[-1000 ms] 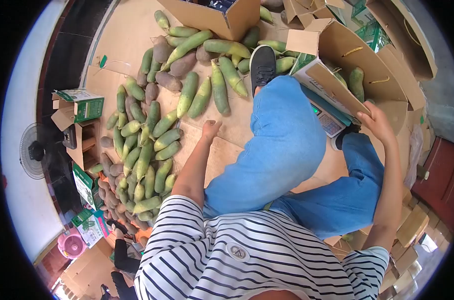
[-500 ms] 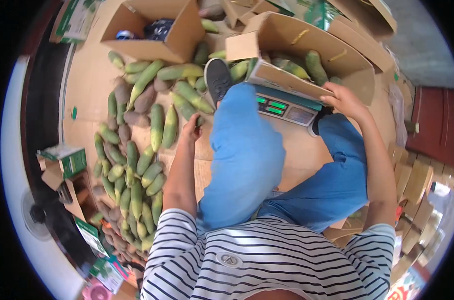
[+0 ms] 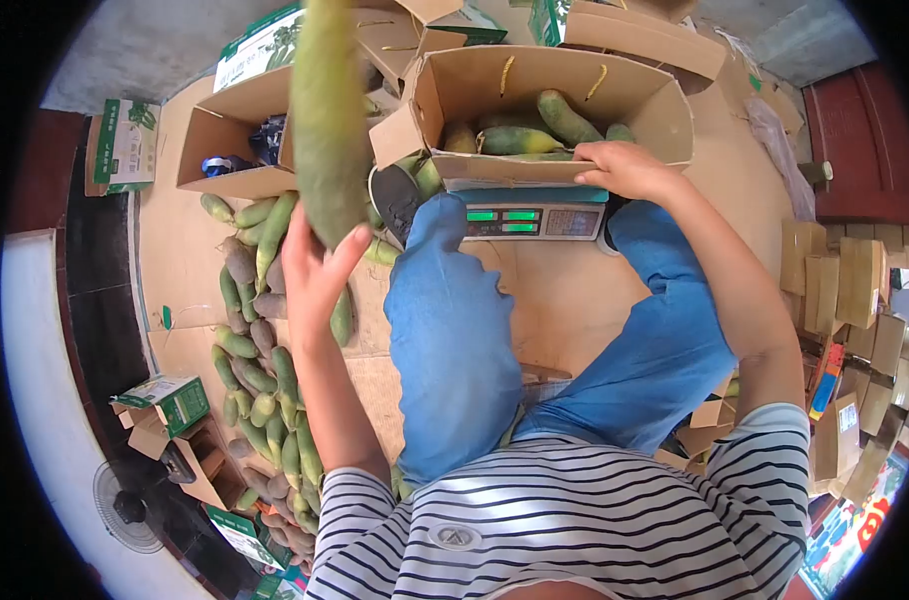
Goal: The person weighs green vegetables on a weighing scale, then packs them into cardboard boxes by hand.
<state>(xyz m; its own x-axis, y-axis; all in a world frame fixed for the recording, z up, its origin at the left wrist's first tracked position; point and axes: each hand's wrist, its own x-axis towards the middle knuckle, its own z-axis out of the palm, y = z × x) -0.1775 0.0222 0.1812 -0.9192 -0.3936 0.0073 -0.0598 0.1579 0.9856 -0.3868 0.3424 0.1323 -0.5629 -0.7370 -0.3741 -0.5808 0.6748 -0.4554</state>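
Note:
A long green radish [image 3: 332,130], paler towards its top, stands upright close to the camera. Its lower end sits between the thumb and fingers of my left hand [image 3: 318,262]. My right hand [image 3: 625,168] is closed on the near edge of an open cardboard box [image 3: 535,172]. Several green radishes [image 3: 567,117] lie inside that box. The box rests on a digital scale [image 3: 535,219] with lit green displays. To the left, a large pile of green and brownish radishes [image 3: 285,375] covers the floor.
A second open box [image 3: 237,183] with dark blue items stands at the upper left. My shoe [image 3: 396,204] is beside the scale. Flattened cartons [image 3: 860,280] are stacked at the right, and a fan [image 3: 128,506] stands at the lower left.
My left hand has risen from the radishes on the floor and now has a radish up near the camera. The view has shifted; my right hand remains on the box edge.

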